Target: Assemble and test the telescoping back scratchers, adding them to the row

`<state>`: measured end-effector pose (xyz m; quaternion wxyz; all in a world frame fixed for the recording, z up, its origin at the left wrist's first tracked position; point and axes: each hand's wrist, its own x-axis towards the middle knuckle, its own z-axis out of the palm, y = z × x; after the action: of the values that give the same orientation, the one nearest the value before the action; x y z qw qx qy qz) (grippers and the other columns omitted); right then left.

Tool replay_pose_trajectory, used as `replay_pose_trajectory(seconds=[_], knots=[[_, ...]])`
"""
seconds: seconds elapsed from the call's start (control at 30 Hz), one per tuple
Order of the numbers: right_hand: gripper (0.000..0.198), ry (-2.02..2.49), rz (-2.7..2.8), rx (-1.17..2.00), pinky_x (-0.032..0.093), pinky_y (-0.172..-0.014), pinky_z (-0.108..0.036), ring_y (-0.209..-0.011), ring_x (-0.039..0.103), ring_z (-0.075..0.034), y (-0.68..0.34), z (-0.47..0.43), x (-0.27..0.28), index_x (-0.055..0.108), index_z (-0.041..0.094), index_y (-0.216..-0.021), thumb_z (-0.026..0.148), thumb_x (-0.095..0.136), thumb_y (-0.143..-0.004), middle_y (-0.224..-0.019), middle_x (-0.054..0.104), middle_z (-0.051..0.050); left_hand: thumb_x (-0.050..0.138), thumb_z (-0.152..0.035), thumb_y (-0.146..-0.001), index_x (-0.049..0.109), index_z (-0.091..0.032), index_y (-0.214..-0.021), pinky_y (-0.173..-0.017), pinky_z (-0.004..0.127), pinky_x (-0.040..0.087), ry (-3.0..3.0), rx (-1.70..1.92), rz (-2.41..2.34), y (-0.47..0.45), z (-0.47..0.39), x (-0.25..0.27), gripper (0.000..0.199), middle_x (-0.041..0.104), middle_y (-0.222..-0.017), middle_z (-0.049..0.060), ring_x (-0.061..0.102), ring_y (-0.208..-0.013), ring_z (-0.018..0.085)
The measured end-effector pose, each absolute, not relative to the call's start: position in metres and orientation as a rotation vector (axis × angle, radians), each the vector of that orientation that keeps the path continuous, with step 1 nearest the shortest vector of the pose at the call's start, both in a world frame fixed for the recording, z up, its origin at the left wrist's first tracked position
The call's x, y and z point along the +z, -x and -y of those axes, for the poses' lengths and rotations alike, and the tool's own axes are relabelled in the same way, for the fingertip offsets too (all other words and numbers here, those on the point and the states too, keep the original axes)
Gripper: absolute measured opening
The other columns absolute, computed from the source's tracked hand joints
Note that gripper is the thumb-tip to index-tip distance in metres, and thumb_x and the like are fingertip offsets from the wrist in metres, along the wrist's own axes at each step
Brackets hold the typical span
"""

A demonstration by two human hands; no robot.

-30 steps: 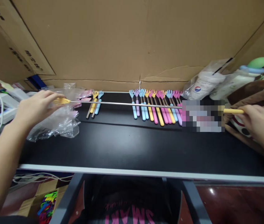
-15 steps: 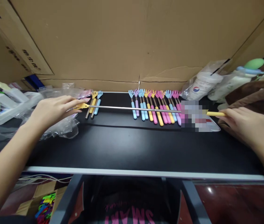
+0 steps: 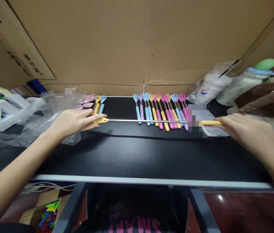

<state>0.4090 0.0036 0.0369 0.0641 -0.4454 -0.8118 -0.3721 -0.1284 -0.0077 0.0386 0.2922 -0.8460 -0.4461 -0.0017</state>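
Note:
A yellow telescopic back scratcher (image 3: 137,120) is stretched out level above the black table, its thin metal rod pulled long. My left hand (image 3: 78,122) grips its yellow claw end, fingers closed over the prongs. At the other end, my right hand (image 3: 246,131) is closed around the yellow handle. Behind the rod lies a row of short back scratchers (image 3: 162,111) in blue, purple, yellow and pink, claws toward the cardboard. A yellow back scratcher (image 3: 97,102) and a blue back scratcher (image 3: 102,103) lie apart on the left, partly hidden by my left hand.
Clear plastic bags (image 3: 59,103) and a white power strip (image 3: 27,111) with cables lie on the left. A bagged white cup (image 3: 211,87), a bottle (image 3: 253,82) and a phone (image 3: 215,130) are on the right. Cardboard (image 3: 117,42) walls the back.
Both hands have come closer together, so the metal rod is shorter. My left hand moved right and a little nearer me; my right hand moved slightly left.

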Motion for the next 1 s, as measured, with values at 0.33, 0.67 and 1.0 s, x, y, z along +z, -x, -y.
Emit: replay_pose_trajectory(seconds=[0.33,0.67,1.0], knots=[[0.038,1.293,2.542,-0.618,0.038,-0.057,-0.023,-0.073,0.058,-0.015,-0.375,0.005,0.03,0.059,0.02,-0.092,0.048,0.033,-0.092,-0.083,0.063,-0.005,0.03,-0.052,-0.094,0.063,-0.032,-0.113,-0.048,0.022,0.028,2.346,-0.234,0.975,0.098,0.001,0.031,0.044,0.06,-0.072,0.002,0.055,-0.058,0.012],[0.033,1.047,2.606,-0.563,0.036,-0.054,-0.023,-0.063,0.058,-0.014,-0.306,0.014,0.025,0.059,0.02,-0.086,0.041,0.035,-0.093,-0.073,0.065,-0.004,0.031,-0.041,-0.096,0.06,-0.028,-0.113,-0.05,0.021,0.032,2.363,-0.368,0.817,0.039,0.005,0.023,0.036,0.056,-0.075,0.001,0.051,-0.053,0.009],[0.04,1.109,2.62,-0.69,0.031,-0.054,-0.024,-0.063,0.058,-0.014,-0.313,0.013,0.033,0.06,0.02,-0.084,0.045,0.03,-0.094,-0.074,0.066,-0.004,0.034,-0.043,-0.095,0.062,-0.026,-0.104,-0.05,0.024,0.03,2.324,-0.306,0.887,0.053,0.011,0.034,0.034,0.061,-0.074,0.001,0.057,-0.059,0.012]])
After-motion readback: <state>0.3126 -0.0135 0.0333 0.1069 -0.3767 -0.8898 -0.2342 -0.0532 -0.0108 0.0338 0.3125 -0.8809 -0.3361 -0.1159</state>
